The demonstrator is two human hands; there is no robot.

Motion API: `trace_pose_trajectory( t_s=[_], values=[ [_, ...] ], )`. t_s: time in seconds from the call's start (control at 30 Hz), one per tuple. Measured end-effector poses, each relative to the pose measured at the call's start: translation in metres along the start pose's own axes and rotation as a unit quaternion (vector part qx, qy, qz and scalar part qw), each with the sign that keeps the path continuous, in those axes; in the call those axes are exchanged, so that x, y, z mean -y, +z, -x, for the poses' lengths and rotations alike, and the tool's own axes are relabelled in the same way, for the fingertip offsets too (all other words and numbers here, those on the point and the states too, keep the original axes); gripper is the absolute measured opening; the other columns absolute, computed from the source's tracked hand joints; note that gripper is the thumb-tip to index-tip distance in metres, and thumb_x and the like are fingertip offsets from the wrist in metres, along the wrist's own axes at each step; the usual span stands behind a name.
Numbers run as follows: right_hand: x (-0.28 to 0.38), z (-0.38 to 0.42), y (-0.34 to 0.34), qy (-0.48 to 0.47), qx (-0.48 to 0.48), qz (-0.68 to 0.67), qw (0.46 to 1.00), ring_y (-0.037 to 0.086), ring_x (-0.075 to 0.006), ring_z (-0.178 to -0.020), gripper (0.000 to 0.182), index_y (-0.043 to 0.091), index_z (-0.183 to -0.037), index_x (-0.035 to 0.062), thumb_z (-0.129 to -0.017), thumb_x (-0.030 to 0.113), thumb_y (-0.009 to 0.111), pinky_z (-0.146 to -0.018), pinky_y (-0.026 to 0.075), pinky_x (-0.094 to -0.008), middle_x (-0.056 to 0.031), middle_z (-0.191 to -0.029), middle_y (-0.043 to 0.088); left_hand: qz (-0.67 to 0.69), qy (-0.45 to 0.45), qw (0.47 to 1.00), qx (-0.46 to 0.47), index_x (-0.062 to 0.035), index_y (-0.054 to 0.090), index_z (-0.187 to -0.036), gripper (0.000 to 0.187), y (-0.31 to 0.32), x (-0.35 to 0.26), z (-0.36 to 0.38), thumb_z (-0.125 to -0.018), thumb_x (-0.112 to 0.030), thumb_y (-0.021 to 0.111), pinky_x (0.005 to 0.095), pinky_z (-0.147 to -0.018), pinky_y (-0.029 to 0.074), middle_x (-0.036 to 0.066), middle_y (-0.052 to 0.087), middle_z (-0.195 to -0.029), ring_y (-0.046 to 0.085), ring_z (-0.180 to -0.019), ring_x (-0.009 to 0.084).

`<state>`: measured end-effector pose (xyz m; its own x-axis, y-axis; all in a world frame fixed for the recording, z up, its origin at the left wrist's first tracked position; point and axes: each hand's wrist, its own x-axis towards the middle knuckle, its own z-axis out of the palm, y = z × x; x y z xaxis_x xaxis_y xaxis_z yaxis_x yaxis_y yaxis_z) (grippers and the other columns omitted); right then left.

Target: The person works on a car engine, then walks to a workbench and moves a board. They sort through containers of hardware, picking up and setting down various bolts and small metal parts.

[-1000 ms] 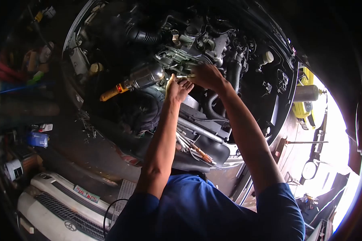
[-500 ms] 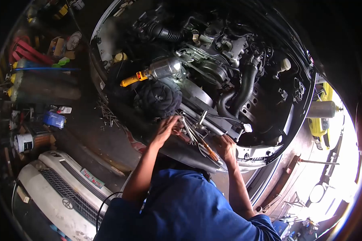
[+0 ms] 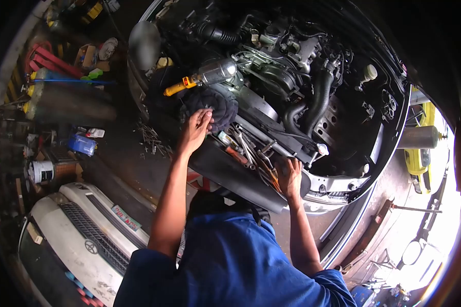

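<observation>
My left hand (image 3: 194, 132) is at the near edge of a dark, bunched-up cloth (image 3: 220, 110), its fingers partly stretched and slightly bent. Nothing shows plainly in it. My right hand (image 3: 290, 178) is curled at the front edge of the engine bay, beside the tools; a dark thing under its fingers is mostly hidden. Between my hands lies a pile of hand tools, with a wrench (image 3: 245, 145) and an orange-handled screwdriver (image 3: 274, 180). A silver and yellow work lamp (image 3: 217, 71) rests beyond the cloth.
The open engine bay holds a black hose (image 3: 320, 100) and an engine (image 3: 271, 77). A white bumper (image 3: 82, 225) with a grille lies on the floor at left. Gas cylinders (image 3: 69, 105) and a blue box (image 3: 83, 145) are farther left. A yellow machine (image 3: 419, 161) is at right.
My left hand has left the wrenches and moved up and left to the dark cloth. My right hand stays by the front edge. The whole view has shifted slightly.
</observation>
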<state>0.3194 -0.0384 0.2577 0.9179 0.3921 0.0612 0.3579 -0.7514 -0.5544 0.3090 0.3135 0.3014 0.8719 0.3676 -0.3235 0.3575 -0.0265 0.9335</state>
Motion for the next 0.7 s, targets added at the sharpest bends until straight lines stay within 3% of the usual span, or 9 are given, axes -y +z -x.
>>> trace_pose_trajectory(
  t_s=[0.1, 0.13, 0.17, 0.23, 0.27, 0.4, 0.5, 0.63, 0.7],
  values=[
    [0.003, -0.015, 0.019, -0.033, -0.028, 0.051, 0.998, 0.053, -0.0384, -0.097, 0.027, 0.063, -0.106, 0.0022, -0.086, 0.019, 0.067, -0.088, 0.042, -0.0477, -0.0191, -0.104, 0.06, -0.225, 0.154, 0.957, -0.095, -0.0047, 0.056, -0.125, 0.037, -0.023, 0.008, -0.05, -0.097, -0.029, 0.058, 0.034, -0.077, 0.052, 0.011, 0.065, -0.096, 0.063, -0.081, 0.0234],
    [0.012, -0.023, 0.017, -0.037, -0.009, 0.044, 0.998, 0.052, -0.0385, -0.096, 0.026, 0.063, -0.106, 0.0021, -0.085, 0.018, 0.068, -0.087, 0.042, -0.0482, -0.0193, -0.102, 0.059, -0.282, 0.225, 0.92, -0.154, -0.0046, 0.048, -0.133, 0.045, -0.028, 0.008, -0.064, -0.095, -0.026, 0.06, 0.0401, -0.089, 0.049, 0.02, 0.064, -0.106, 0.063, -0.095, 0.0359],
    [0.024, -0.031, 0.018, -0.018, -0.014, 0.013, 1.0, 0.053, -0.0386, -0.095, 0.026, 0.063, -0.106, 0.0021, -0.084, 0.015, 0.068, -0.086, 0.043, -0.0477, -0.0192, -0.1, 0.058, -0.313, 0.219, 0.912, -0.147, -0.0072, 0.038, -0.142, 0.061, -0.038, -0.003, -0.076, -0.09, -0.024, 0.066, 0.0447, -0.102, 0.041, 0.022, 0.057, -0.124, 0.055, -0.116, 0.0387],
    [0.046, -0.05, 0.02, -0.008, -0.029, -0.002, 1.0, 0.052, -0.0382, -0.094, 0.026, 0.063, -0.105, 0.0022, -0.083, 0.013, 0.069, -0.084, 0.044, -0.0463, -0.0188, -0.099, 0.056, -0.44, 0.233, 0.854, -0.15, -0.0086, 0.033, -0.146, 0.077, -0.059, 0.004, -0.108, -0.083, -0.023, 0.074, 0.0487, -0.108, 0.034, 0.022, 0.049, -0.137, 0.045, -0.128, 0.0383],
    [0.054, -0.06, 0.022, -0.01, -0.032, 0.0, 0.999, 0.052, -0.0379, -0.094, 0.026, 0.063, -0.105, 0.0023, -0.083, 0.013, 0.069, -0.084, 0.045, -0.0456, -0.0186, -0.099, 0.056, -0.428, 0.237, 0.865, -0.111, -0.0094, 0.029, -0.148, 0.086, -0.072, 0.02, -0.129, -0.078, -0.023, 0.078, 0.0518, -0.111, 0.029, 0.022, 0.041, -0.143, 0.038, -0.132, 0.0389],
    [0.076, -0.114, 0.035, -0.028, -0.036, 0.03, 0.999, 0.053, -0.0379, -0.096, 0.028, 0.062, -0.107, 0.0016, -0.085, 0.017, 0.067, -0.088, 0.045, -0.0451, -0.0185, -0.099, 0.057, -0.422, 0.159, 0.891, -0.046, -0.0072, 0.04, -0.142, 0.068, -0.097, 0.04, -0.163, -0.085, -0.026, 0.073, 0.0456, -0.103, 0.038, 0.021, 0.055, -0.131, 0.053, -0.118, 0.0386],
    [0.085, -0.17, 0.046, -0.063, -0.064, 0.07, 0.993, 0.053, -0.0376, -0.099, 0.031, 0.061, -0.109, 0.0019, -0.084, 0.02, 0.068, -0.091, 0.044, -0.0448, -0.0186, -0.103, 0.058, -0.354, 0.155, 0.922, -0.025, -0.0066, 0.044, -0.137, 0.059, -0.1, 0.017, -0.146, -0.089, -0.029, 0.068, 0.0487, -0.101, 0.038, 0.022, 0.054, -0.131, 0.051, -0.119, 0.0411],
    [0.092, -0.251, 0.058, -0.053, -0.065, 0.102, 0.991, 0.052, -0.0371, -0.109, 0.039, 0.061, -0.116, 0.0029, -0.084, 0.023, 0.068, -0.096, 0.042, -0.0435, -0.0185, -0.111, 0.059, -0.407, 0.274, 0.86, -0.14, -0.0058, 0.05, -0.13, 0.048, -0.115, 0.032, -0.161, -0.09, -0.026, 0.068, 0.0478, -0.092, 0.042, 0.021, 0.056, -0.117, 0.054, -0.108, 0.0409],
    [0.086, -0.286, 0.077, -0.065, -0.076, 0.142, 0.985, 0.052, -0.037, -0.109, 0.039, 0.061, -0.116, 0.0032, -0.084, 0.024, 0.068, -0.097, 0.042, -0.0432, -0.0181, -0.111, 0.059, -0.392, 0.222, 0.882, -0.139, -0.0053, 0.049, -0.131, 0.051, -0.12, 0.036, -0.171, -0.091, -0.032, 0.066, 0.0495, -0.096, 0.042, 0.023, 0.054, -0.122, 0.052, -0.113, 0.0421]
  ],
)
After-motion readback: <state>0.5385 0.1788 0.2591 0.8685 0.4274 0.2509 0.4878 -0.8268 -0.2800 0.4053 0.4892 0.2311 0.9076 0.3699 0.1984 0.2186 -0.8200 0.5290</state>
